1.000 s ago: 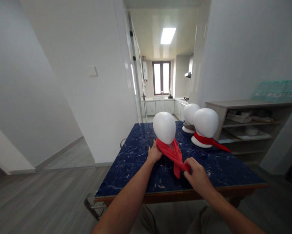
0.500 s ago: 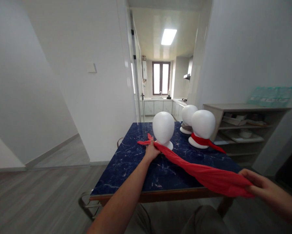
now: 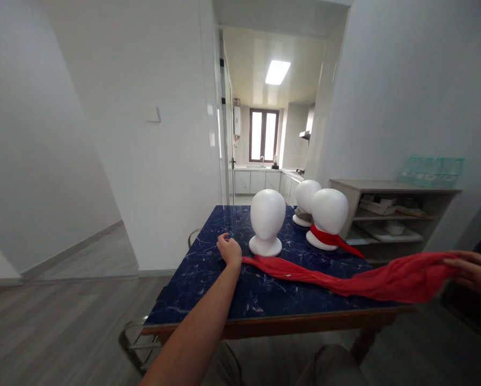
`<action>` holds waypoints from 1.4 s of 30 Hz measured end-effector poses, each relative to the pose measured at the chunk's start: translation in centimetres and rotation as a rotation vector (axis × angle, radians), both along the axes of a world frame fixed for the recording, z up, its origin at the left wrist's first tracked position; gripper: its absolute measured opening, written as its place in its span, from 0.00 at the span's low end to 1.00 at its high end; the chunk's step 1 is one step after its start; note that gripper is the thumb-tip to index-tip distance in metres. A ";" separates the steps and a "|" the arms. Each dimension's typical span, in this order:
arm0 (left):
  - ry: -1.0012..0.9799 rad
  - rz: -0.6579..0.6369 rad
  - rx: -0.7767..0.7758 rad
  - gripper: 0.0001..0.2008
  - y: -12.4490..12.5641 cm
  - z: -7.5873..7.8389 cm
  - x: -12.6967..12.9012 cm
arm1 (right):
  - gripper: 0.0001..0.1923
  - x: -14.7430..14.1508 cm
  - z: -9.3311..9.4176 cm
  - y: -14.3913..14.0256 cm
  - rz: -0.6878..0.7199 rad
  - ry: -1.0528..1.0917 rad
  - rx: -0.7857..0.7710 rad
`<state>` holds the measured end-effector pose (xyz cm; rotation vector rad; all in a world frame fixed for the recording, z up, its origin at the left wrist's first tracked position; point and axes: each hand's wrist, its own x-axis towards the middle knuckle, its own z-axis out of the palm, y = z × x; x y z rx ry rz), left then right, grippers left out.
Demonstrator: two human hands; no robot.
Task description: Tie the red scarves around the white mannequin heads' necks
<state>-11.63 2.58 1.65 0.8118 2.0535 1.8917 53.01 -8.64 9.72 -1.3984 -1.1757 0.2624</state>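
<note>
The right hand (image 3: 475, 274) pinches one end of a red scarf (image 3: 345, 279), fingers closed over the cloth out past the right edge of the table (image 3: 208, 279). From that grip the scarf stretches leftward in a long, slightly sagging band, lifted clear of the table edge near the hand and lying on the dark blue marbled top farther along. Its other end reaches the left hand (image 3: 229, 250), which rests knuckles-up on the table with fingers curled; whether they actually clamp the scarf's tip cannot be told from this angle, though the cloth ends right at the hand.

Just beyond the left hand, and a little toward the right hand's side, stands a bare white mannequin head (image 3: 267, 221), upright on its round base, with the scarf passing close in front of the base. Farther back and nearer the right hand's side stands a second white head (image 3: 329, 213) with a red scarf tied about its neck, and behind it a third head (image 3: 305, 196). Beyond those, a grey open shelf unit (image 3: 389, 212) stands against the wall.
</note>
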 end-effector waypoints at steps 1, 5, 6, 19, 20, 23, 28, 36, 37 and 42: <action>-0.001 -0.004 0.006 0.16 0.1 -0.1 0.1 | 0.20 -1.0 1.1 0.7 -0.034 0.024 -0.017; -0.003 -0.010 0.022 0.13 0.4 -0.5 0.1 | 0.23 -9.1 5.2 2.1 -0.007 -0.018 -0.071; -0.003 -0.010 0.023 0.12 0.5 -0.6 0.0 | 0.23 -12.0 5.8 2.2 0.010 -0.088 -0.080; 0.050 -0.030 -0.007 0.08 0.5 -1.2 -0.2 | 0.18 -43.9 -2.1 2.1 0.513 -0.926 -0.196; 0.051 -0.031 -0.008 0.08 0.5 -1.3 -0.2 | 0.23 -43.9 -3.0 2.2 0.571 -0.969 -0.217; 0.057 -0.048 0.001 0.08 0.7 -1.4 0.0 | 0.38 -42.4 -5.1 2.4 0.606 -1.077 -0.254; 0.059 -0.113 0.019 0.10 1.1 -1.4 0.5 | 0.40 -39.4 -7.8 1.2 0.663 -1.086 -0.306; 0.150 -0.466 0.054 0.28 1.0 -1.3 2.7 | 0.40 -39.6 -9.8 -3.8 0.711 -1.045 -0.223; 0.159 -0.528 0.051 0.31 1.0 -1.3 2.8 | 0.40 -39.5 -9.3 -3.8 0.734 -1.036 -0.208; 0.215 -0.766 0.054 0.48 0.7 -1.6 3.3 | 0.31 -37.1 -4.7 0.0 0.671 -0.846 -0.068</action>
